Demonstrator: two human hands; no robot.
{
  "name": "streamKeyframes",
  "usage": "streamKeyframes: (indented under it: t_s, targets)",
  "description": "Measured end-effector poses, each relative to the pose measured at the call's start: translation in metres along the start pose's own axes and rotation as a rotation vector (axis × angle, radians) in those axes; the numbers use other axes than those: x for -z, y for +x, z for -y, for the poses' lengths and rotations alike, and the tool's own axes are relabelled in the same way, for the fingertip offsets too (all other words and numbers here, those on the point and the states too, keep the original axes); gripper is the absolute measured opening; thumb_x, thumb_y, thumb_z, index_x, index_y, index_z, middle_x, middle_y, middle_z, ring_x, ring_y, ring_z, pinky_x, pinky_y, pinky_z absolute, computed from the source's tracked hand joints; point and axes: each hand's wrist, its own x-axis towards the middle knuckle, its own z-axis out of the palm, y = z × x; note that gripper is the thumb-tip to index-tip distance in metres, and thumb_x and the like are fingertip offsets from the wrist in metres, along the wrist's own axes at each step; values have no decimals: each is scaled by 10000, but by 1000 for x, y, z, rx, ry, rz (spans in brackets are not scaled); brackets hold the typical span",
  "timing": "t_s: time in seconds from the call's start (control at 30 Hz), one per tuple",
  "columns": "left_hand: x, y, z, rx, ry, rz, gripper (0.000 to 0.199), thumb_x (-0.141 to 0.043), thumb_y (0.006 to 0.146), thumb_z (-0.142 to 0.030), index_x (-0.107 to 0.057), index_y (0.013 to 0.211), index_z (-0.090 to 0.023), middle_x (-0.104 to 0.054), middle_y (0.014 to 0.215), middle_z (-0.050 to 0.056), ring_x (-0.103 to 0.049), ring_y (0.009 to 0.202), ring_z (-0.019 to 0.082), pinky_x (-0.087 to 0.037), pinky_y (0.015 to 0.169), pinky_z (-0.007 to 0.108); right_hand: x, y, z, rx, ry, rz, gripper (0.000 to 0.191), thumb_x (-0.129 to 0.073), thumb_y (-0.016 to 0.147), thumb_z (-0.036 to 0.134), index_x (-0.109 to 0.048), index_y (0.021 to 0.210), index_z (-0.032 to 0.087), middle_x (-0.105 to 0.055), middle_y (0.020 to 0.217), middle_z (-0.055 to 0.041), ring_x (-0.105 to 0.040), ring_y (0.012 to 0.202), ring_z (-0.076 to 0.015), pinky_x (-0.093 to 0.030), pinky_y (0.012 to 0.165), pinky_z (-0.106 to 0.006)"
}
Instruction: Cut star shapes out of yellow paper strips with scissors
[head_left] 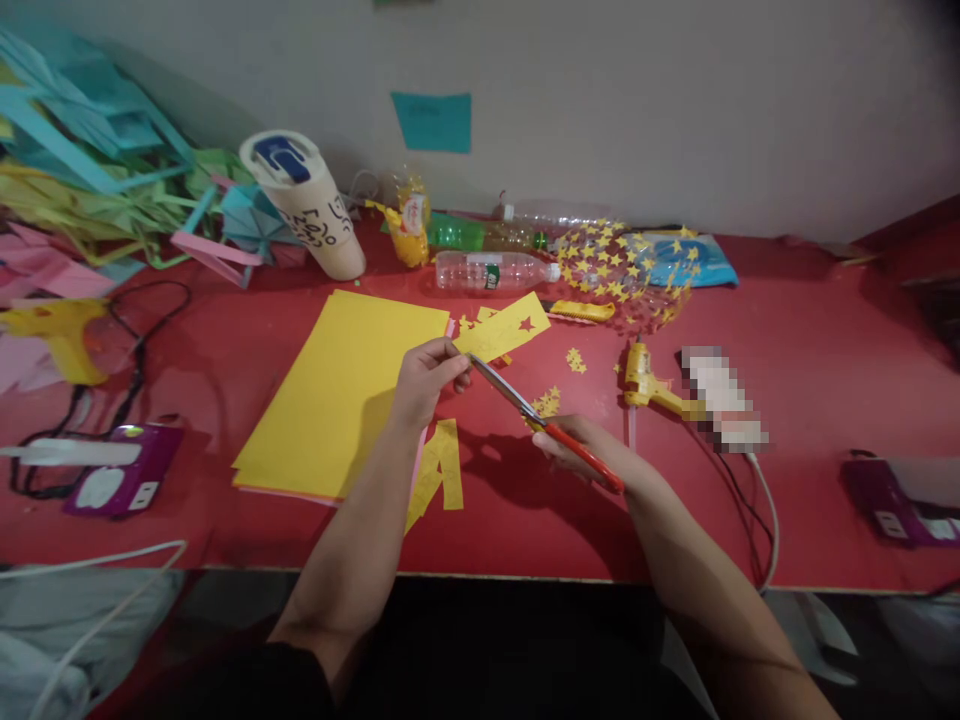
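My right hand (574,447) is closed around the red handles of the scissors (581,455), whose blades point up and left to the fingertips of my other hand. My left hand (435,378) pinches something too small to make out at the blade tips. Behind it lies a yellow paper strip (499,332) with a star-shaped hole. A stack of yellow sheets (337,385) is left of my left hand. Cut yellow strips (451,465) lie near the stack's right edge. Small yellow stars (547,402) are on the table beyond the scissors.
Plastic bottles (487,271), a star-covered bottle (615,262) and a cutter (581,311) lie at the back. A tall cup (307,210) stands at back left, beside folded coloured paper (90,200). Yellow glue guns (651,382) lie right and left (64,330), with cables.
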Motion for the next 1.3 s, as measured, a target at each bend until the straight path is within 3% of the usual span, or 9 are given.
streamKeyframes:
  t_s: [0.4, 0.67, 1.1, 1.3]
  targets:
    - [-1, 0, -1, 31, -14, -12, 132, -656, 562, -226, -550, 518, -161, -572, 429, -32, -496, 386, 60, -411, 408, 188, -4, 2, 1, -49, 49, -18, 518, -575, 742, 655, -348, 588, 216, -387, 474, 68, -362, 365, -58, -287, 356, -203]
    - [-3, 1, 7, -109, -35, -11, 87, -661, 627, -220, -620, 579, -158, -605, 479, -21, -535, 442, 75, -448, 441, 206, -7, 7, -5, -13, 38, -28, 542, -524, 740, 717, -388, 615, 208, -429, 512, 49, -392, 392, -66, -314, 377, -214]
    - [-6, 0, 9, -131, -32, -8, 59, -660, 647, -218, -660, 623, -164, -607, 488, -25, -539, 454, 75, -449, 446, 208, -13, 11, -11, 73, 66, -24, 561, -475, 744, 752, -413, 622, 208, -456, 507, 34, -408, 417, -78, -317, 383, -213]
    - [-5, 1, 13, -133, -49, 14, 58, -657, 675, -209, -672, 640, -165, -610, 498, -25, -539, 461, 70, -451, 453, 200, -14, 9, -6, -8, 113, -33, 501, -500, 783, 670, -398, 608, 212, -406, 430, 73, -377, 328, -57, -290, 325, -189]
